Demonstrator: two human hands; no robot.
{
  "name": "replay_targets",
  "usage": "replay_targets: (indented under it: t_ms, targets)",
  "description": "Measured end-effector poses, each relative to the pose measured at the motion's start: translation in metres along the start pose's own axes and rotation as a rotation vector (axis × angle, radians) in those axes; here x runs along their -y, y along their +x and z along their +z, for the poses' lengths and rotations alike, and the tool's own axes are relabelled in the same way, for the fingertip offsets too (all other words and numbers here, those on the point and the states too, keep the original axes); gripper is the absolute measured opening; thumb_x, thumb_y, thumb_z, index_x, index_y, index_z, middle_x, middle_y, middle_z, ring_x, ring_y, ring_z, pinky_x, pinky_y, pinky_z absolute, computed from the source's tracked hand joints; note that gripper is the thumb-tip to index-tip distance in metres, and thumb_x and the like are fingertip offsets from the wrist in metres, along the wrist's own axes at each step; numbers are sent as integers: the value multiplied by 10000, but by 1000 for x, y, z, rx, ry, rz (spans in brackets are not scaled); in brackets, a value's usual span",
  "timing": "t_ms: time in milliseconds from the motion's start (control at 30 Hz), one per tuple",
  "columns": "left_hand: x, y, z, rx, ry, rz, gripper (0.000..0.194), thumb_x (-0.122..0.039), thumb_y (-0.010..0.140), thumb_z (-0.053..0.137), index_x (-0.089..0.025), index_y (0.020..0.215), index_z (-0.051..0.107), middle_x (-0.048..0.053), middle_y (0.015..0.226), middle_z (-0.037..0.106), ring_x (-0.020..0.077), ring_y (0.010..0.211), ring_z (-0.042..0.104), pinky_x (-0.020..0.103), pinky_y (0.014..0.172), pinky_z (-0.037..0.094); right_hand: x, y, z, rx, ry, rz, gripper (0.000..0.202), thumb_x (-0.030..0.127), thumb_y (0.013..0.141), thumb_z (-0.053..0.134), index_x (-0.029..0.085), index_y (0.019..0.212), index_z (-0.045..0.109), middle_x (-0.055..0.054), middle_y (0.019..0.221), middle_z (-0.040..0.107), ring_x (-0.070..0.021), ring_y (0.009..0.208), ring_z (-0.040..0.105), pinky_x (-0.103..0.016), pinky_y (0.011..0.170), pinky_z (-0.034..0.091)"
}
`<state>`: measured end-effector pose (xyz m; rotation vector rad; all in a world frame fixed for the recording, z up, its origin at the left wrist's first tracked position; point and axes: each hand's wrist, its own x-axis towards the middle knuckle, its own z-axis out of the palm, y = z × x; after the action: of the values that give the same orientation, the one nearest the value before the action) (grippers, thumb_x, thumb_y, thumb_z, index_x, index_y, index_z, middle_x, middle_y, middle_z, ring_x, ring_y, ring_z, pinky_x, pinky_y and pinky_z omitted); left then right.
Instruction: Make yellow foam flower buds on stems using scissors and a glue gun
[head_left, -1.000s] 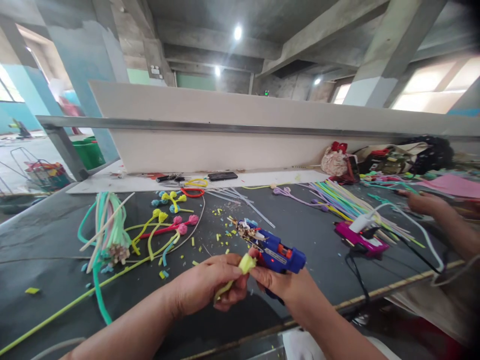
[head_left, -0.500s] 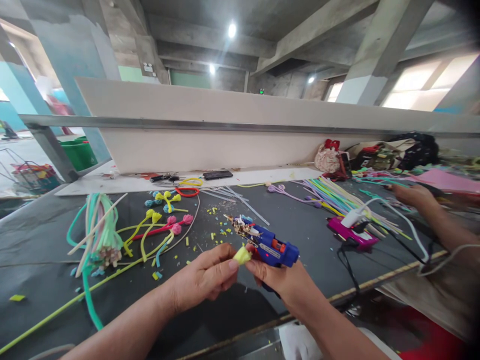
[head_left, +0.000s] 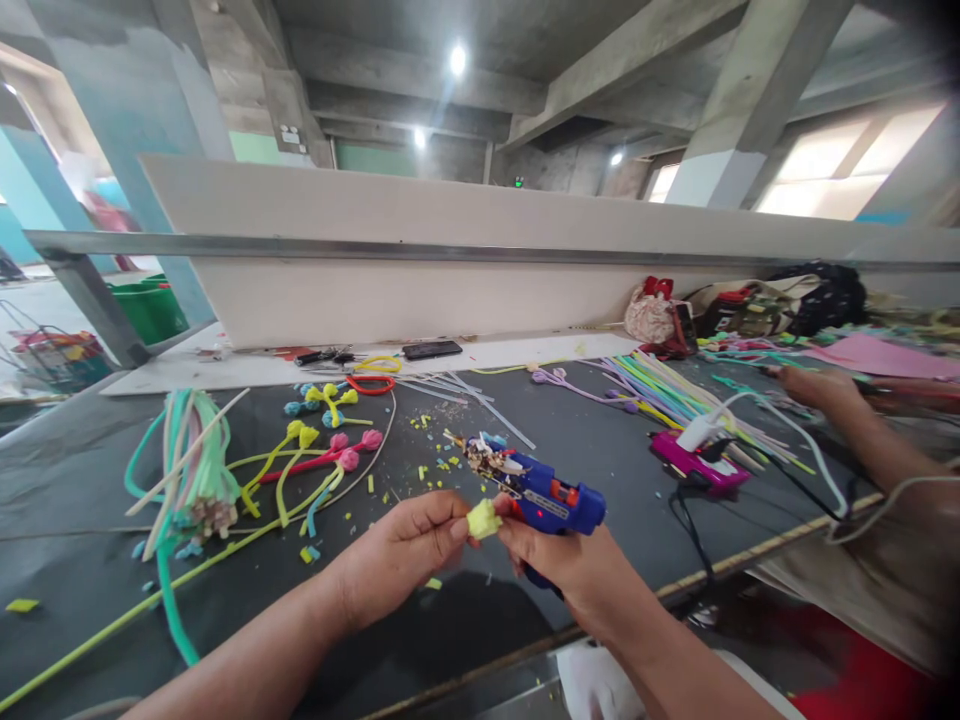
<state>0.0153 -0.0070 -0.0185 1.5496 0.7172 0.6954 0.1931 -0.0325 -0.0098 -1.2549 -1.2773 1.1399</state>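
Between the fingertips of my left hand (head_left: 409, 540) is a small yellow fuzzy flower bud (head_left: 484, 518), pinched from its left side. My right hand (head_left: 555, 555) is wrapped round a blue hot glue gun (head_left: 551, 497), whose nozzle, crusted with brown and white residue, points up and left. The thumb of that hand comes up against the bud's right side. Yellow and blue scraps (head_left: 439, 462) lie on the dark table just past the nozzle. Left of my hands are pink flower buds (head_left: 349, 450) and yellow buds (head_left: 302, 433) on fuzzy stems.
A bundle of pastel fuzzy stems (head_left: 199, 460) lies at the left. Clear glue sticks (head_left: 491, 405) rest beyond the gun. A magenta power strip (head_left: 697, 465) with a white plug sits at right. Another person's hand (head_left: 817, 390) works at far right. A phone (head_left: 433, 349) lies at the back.
The yellow bud has turned in my fingers and shows more of its ruffled end. The glue gun stays in my right hand, almost unmoved. The view has shifted slightly.
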Motion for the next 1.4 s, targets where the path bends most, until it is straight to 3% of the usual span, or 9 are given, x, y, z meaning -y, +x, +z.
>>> replay_targets:
  t_ms: [233,400,767,1100,1400]
  targets:
    - [3,0,-1,29,-22,-15,320,-449,835,490,-142,810,575,-62,573,353,61,509,279,203,478,225,6,-4,5,-93,-103,-62,145,317,641,654,175,649,626,40,494,542,-101,462,488,-214,462,406]
    - [5,-1,-4,54,-81,-21,338,-463,830,490,-138,790,574,-55,580,357,66,516,278,207,475,215,10,-7,4,-111,-150,-120,168,343,682,629,175,680,634,17,543,594,-122,504,542,-227,500,435]
    - [0,-1,-2,37,-45,-26,320,-458,813,521,-146,847,581,-66,580,363,59,514,284,201,486,225,8,-3,2,-109,-266,-166,163,345,654,627,187,637,662,15,489,603,-141,471,563,-221,440,434]
    - [-1,-1,2,-38,-15,-70,379,-493,807,510,-129,739,591,-70,485,341,57,459,258,206,441,200,11,-5,4,-118,-253,-191,113,315,654,620,209,625,649,16,503,618,-155,479,585,-237,459,472]
    - [19,3,2,-18,-345,-68,303,-443,799,554,-153,710,549,-78,445,295,54,420,227,205,417,173,8,-9,0,-60,-293,-266,147,334,735,598,191,709,619,-5,624,648,-148,562,605,-222,517,488]
